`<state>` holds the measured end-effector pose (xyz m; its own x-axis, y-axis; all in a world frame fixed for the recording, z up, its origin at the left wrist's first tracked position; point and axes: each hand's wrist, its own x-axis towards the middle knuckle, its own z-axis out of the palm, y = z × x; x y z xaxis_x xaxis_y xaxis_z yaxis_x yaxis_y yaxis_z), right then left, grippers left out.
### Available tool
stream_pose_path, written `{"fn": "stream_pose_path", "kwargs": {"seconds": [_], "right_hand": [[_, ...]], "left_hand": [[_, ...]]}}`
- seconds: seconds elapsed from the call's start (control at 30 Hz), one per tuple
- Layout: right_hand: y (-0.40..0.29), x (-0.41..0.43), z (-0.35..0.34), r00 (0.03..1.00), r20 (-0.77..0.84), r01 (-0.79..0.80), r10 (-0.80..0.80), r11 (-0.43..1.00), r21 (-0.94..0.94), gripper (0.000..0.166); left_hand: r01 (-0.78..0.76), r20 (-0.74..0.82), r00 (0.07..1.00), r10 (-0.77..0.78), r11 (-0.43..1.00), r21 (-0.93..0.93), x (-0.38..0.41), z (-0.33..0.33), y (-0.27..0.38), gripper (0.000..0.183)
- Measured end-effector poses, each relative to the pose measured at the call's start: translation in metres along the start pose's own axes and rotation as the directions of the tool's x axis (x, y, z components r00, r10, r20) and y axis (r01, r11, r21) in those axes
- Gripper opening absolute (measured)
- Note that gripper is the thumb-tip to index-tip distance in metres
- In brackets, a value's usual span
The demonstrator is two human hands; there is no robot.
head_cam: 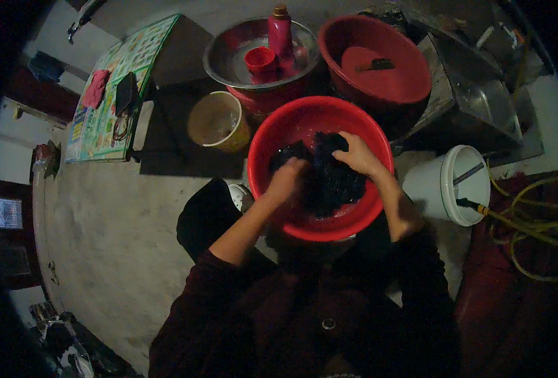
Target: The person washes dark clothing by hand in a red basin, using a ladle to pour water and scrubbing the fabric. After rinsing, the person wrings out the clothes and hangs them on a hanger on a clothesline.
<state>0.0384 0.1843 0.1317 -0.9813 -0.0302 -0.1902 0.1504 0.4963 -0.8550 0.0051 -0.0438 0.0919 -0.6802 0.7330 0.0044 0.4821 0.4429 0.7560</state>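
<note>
A red plastic basin [319,111] stands between my knees, with wet dark cloth [335,189] bunched inside it. My left hand [288,177] is blurred and presses into the cloth on the basin's left side; its fingertips are partly hidden. On the right, my right hand [354,153] grips a raised fold of the same cloth between thumb and fingers. Wet glints show on the fabric and on the basin's inner wall. Both forearms reach in over the near rim.
Beyond stand a steel basin [213,71] holding a red cup [260,59] and a pink bottle [280,35], a tilted red tub [420,90] and a yellowish bucket [217,118]. A white bucket [425,182] with a yellow hose [520,222] is at right. A patterned table [99,134] stands left.
</note>
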Motion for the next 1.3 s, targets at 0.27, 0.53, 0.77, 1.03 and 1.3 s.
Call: {"fn": "stream_pose_path", "kwargs": {"seconds": [0.27,0.53,0.77,1.03,1.3], "right_hand": [[-0.020,-0.005,0.003,0.996,0.072,0.003,-0.043,0.879,0.476,0.055],[-0.022,-0.004,0.002,0.991,-0.129,0.084,-0.024,0.869,0.487,0.059],[-0.024,-0.008,-0.014,0.977,-0.210,0.084,0.037,0.839,0.538,0.041],[-0.065,-0.039,-0.050,0.876,-0.476,0.368,0.081,0.526,0.767,0.028],[-0.061,-0.042,-0.076,0.846,-0.534,0.520,0.003,0.225,0.824,0.028]], "left_hand": [[0.239,0.076,0.962,-0.261,0.680,-0.693,0.031,-0.056,0.058,0.033],[-0.021,-0.090,0.993,-0.071,0.660,-0.751,0.067,-0.059,0.085,0.028],[-0.026,-0.050,0.999,-0.014,0.698,-0.716,0.074,-0.060,0.086,0.026],[0.045,0.102,0.994,-0.034,0.994,-0.104,0.069,0.029,-0.047,0.027],[0.008,0.032,0.999,-0.019,0.941,0.337,0.042,0.047,-0.048,0.023]]}}
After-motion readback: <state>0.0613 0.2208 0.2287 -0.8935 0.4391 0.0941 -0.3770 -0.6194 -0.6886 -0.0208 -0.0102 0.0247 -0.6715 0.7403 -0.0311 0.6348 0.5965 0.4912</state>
